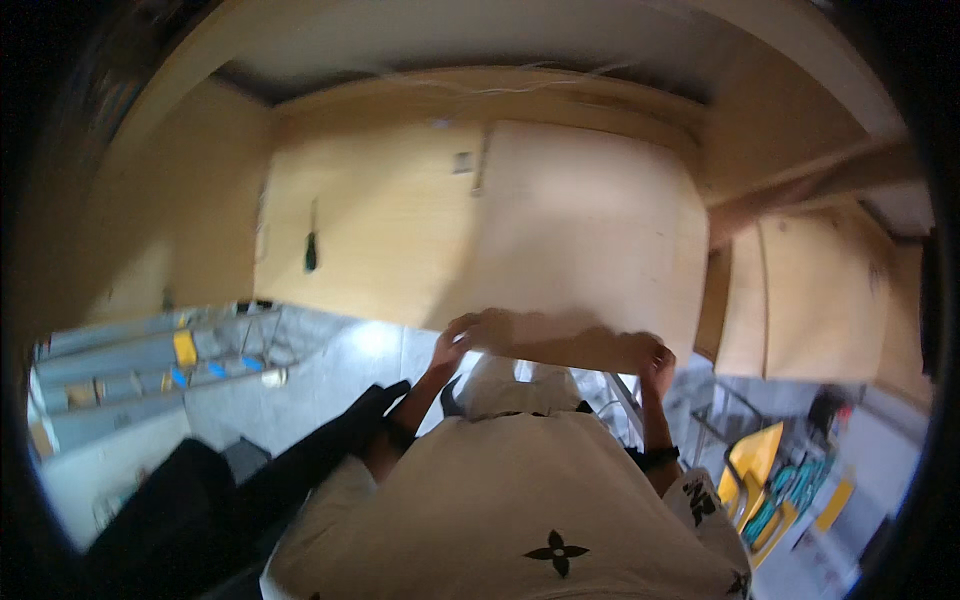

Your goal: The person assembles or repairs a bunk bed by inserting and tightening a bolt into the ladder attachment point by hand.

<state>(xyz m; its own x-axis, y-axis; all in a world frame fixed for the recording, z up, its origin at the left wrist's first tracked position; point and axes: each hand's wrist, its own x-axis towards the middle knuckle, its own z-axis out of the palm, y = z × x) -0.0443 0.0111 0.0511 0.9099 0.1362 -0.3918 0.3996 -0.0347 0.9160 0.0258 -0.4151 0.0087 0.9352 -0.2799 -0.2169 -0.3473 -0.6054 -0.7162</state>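
- Nearest on my feed is the wearer's pale shirt [490, 490], close to the work, so both forearms reach forward only a little.
- I have the left hand [460, 337] curled on the near edge of the wooden panel [585, 235], toward its left end; the fingers look closed on it, though blur hides exactly how they wrap.
- I have the right hand [653, 360] at the near right corner, fingers bent in around the edge. I read the wide spacing as a way to steady the panel and keep it from twisting.
- The panel itself lies over the right part of the wooden tabletop [375, 250], its near edge in the hands; I judge that the surface beneath carries much of its weight.
- To the panel's left, well apart from it, a dark-handled screwdriver [311, 250] rests on the tabletop, its shaft pointing away; that leaves it out from under the panel, handle toward the wearer.
- A small grey piece [463, 163] sits farther back, near the panel's left edge; I cannot tell its kind.
- Farthest, a thin pale cable [510, 90] runs along the back, beyond the panel.
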